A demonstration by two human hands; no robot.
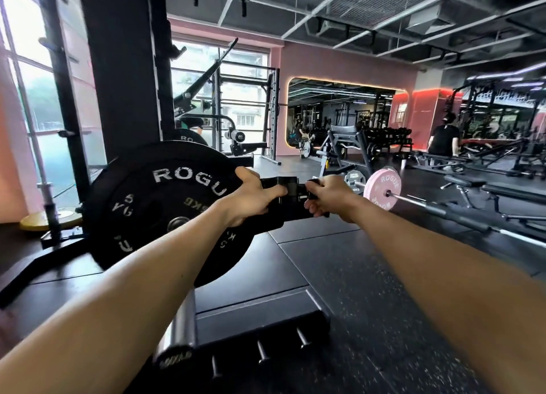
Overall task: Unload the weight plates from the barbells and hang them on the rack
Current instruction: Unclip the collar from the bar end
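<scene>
One big black plate is in my hands, left hand curled over its rim and right hand gripping a black block beside it, not hung yet, while the pink plate waits on its barbell.

Before me, my left grip sits on the near edge of the big plate, which stands upright on the floor. My right grip is just right of it, on the clamp block between them. The rack upright rises behind the plate. The loaded barbell lies farther right.
</scene>
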